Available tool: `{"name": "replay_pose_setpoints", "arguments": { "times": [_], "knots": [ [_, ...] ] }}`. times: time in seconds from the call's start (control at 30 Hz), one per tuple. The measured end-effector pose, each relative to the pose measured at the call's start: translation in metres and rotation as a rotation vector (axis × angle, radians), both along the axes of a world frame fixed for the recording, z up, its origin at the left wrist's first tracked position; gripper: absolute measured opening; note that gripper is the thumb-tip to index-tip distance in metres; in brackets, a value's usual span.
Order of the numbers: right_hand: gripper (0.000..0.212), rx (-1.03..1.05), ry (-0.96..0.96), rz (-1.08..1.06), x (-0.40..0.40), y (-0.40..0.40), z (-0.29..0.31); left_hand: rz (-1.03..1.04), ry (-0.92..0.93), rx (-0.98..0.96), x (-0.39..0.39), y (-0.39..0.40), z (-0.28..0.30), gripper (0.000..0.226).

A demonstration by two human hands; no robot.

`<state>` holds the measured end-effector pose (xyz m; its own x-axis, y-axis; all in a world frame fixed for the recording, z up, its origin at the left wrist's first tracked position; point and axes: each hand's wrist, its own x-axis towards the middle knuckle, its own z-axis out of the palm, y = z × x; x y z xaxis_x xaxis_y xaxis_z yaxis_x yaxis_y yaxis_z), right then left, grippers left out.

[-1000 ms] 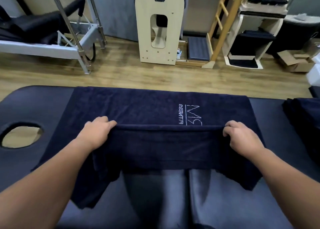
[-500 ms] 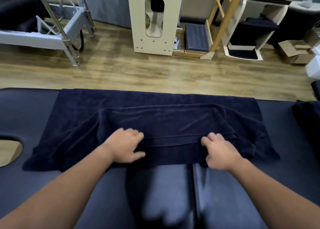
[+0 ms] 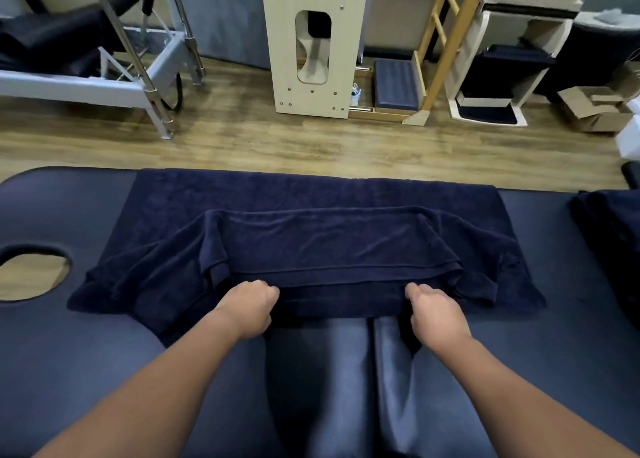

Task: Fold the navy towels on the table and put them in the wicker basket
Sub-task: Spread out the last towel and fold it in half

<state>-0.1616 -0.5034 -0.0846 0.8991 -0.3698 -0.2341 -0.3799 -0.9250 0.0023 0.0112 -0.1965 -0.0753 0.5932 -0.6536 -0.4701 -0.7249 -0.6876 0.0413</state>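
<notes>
Navy terry cloth, thick and limp, is what the person has to manage: the towel (image 3: 346, 236) lies spread across the padded bench (image 3: 69, 353), its near part doubled over on itself in a loose, rumpled flap with a hemmed edge just beyond the fingers. Both hands sit at the near edge, well apart from each other. The left hand (image 3: 250, 308) has its fingers (image 3: 268, 289) curled down onto the cloth, seemingly pinching the edge; the right hand (image 3: 437, 314) does likewise, fingers bent into the fabric, though how much cloth each one actually has I cannot tell.

It looks soft, light and not slippery, but floppy: it should sag and wrinkle wherever unsupported. Corners or the hem, taken wide, seem the best hold. More navy cloth (image 3: 609, 222) lies far off beyond the right fingers. No wicker basket is in sight.
</notes>
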Motion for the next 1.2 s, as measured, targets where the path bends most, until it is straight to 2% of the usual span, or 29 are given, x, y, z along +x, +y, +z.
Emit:
{"name": "replay_pose_setpoints", "arguments": {
  "times": [0.27,0.6,0.7,0.77,0.83,0.9,0.97,1.0,1.03,1.1,1.13,1.2],
  "knots": [
    [0.028,0.044,-0.002,0.006,-0.07,0.018,0.0,0.02,0.014,-0.025,-0.072,0.026,-0.008,0.011],
    [0.038,-0.022,0.022,0.041,-0.144,0.043,-0.004,0.063,0.035,-0.013,-0.148,0.048,-0.001,0.016],
    [0.029,0.013,0.06,0.042,-0.152,0.047,0.002,0.138,0.094,-0.044,-0.162,0.052,0.004,0.017],
    [0.025,0.078,0.076,0.032,-0.151,0.046,0.013,0.239,0.165,-0.091,-0.168,0.054,0.01,0.026],
    [0.028,0.212,0.038,-0.065,-0.144,0.04,0.022,0.385,0.212,-0.175,-0.168,0.053,0.016,0.034],
    [0.032,0.326,-0.029,-0.19,-0.138,0.035,0.03,0.523,0.136,-0.22,-0.166,0.053,0.019,0.053],
    [0.049,0.288,-0.065,-0.229,-0.134,0.028,0.03,0.605,0.004,-0.122,-0.165,0.056,0.021,0.081],
    [0.064,0.243,-0.042,-0.243,-0.133,0.024,0.03,0.66,-0.022,-0.081,-0.164,0.06,0.021,0.085],
    [0.075,0.209,-0.007,-0.273,-0.132,0.022,0.031,0.712,-0.022,-0.054,-0.163,0.064,0.02,0.084],
    [0.078,0.198,0.036,-0.345,-0.128,0.015,0.03,0.805,-0.019,-0.036,-0.156,0.072,0.018,0.073],
    [0.075,0.195,0.043,-0.374,-0.124,0.011,0.029,0.818,-0.043,-0.046,-0.15,0.074,0.017,0.062],
    [0.068,0.194,0.041,-0.415,-0.118,0.006,0.027,0.849,-0.114,-0.135,-0.14,0.076,0.017,0.025]
  ]
}}
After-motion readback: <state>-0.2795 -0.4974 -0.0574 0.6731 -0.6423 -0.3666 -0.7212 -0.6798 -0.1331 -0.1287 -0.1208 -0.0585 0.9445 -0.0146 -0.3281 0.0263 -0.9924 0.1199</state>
